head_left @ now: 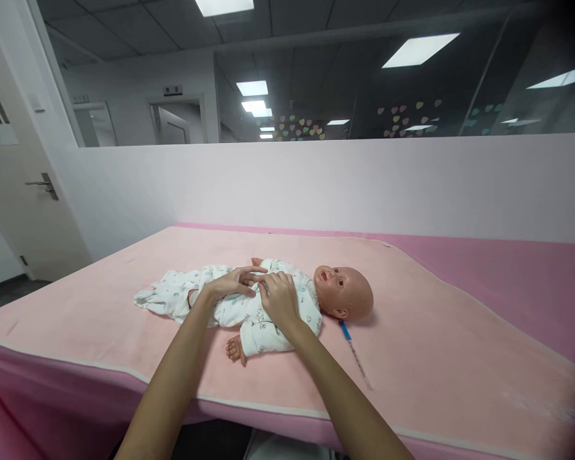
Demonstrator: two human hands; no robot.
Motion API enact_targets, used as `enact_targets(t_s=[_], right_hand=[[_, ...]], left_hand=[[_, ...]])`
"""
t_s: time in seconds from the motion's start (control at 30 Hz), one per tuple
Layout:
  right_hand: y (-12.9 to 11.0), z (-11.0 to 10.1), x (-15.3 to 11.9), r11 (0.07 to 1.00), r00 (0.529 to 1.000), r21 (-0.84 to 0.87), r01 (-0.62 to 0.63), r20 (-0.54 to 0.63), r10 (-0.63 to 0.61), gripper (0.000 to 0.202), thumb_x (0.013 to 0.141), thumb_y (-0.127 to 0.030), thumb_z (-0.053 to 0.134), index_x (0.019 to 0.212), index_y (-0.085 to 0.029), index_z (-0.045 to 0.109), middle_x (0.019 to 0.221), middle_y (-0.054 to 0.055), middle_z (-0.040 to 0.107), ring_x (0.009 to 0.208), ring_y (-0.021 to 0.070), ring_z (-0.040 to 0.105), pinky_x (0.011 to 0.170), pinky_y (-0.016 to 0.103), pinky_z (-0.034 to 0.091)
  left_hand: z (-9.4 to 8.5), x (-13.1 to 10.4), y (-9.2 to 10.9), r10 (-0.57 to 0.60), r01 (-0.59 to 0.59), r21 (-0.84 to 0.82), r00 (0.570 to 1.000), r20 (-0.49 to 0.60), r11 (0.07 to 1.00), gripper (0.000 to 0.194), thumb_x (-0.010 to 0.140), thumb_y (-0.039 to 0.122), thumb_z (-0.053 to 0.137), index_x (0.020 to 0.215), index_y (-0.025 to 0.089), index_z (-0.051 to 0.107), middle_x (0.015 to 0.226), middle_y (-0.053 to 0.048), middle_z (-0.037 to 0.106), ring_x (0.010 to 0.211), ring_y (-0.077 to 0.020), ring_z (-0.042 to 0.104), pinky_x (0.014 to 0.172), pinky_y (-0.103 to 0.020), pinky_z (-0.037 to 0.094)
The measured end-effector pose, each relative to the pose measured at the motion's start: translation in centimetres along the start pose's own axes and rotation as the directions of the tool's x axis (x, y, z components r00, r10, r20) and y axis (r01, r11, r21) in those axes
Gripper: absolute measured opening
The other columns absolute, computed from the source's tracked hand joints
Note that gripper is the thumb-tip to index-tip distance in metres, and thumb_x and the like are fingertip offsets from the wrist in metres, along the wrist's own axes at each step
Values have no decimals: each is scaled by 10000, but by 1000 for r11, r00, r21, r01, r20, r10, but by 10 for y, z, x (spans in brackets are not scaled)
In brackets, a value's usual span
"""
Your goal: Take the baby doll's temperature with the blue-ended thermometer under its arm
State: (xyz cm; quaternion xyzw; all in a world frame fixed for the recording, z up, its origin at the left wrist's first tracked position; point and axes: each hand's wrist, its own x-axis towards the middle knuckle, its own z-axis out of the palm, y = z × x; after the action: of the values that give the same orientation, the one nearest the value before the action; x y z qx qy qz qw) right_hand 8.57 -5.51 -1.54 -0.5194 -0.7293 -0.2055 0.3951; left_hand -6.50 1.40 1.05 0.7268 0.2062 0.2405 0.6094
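A bald baby doll lies on its back on the pink padded table cover, head to the right. It wears a white printed top and white trousers. My left hand rests over the doll's belly, fingers apart and pointing right. My right hand lies on the doll's chest, its fingertips close to those of my left hand. Both hands touch the clothing, and neither visibly grips it. A thin thermometer-like stick with a blue end lies beside the doll's head.
Behind the table stands a white wall with a glass window above it. A door with a metal handle is at the left. The cover's pale edge runs along the near side.
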Motion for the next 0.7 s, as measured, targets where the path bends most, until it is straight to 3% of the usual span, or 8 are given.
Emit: enact_targets(t_s=[0.7], right_hand=[[-1,1,-2,999,1000,29,26,5,-26,125,835,-216,427,806,-188,546,745,28,559,779,161,437,729,302,282]], left_hand=[[-5,2,-7,3,-1,-36,999,52,999,777,524,53,694,1236,216,428,789,-4,552,588,-33,425,570,-160,377]])
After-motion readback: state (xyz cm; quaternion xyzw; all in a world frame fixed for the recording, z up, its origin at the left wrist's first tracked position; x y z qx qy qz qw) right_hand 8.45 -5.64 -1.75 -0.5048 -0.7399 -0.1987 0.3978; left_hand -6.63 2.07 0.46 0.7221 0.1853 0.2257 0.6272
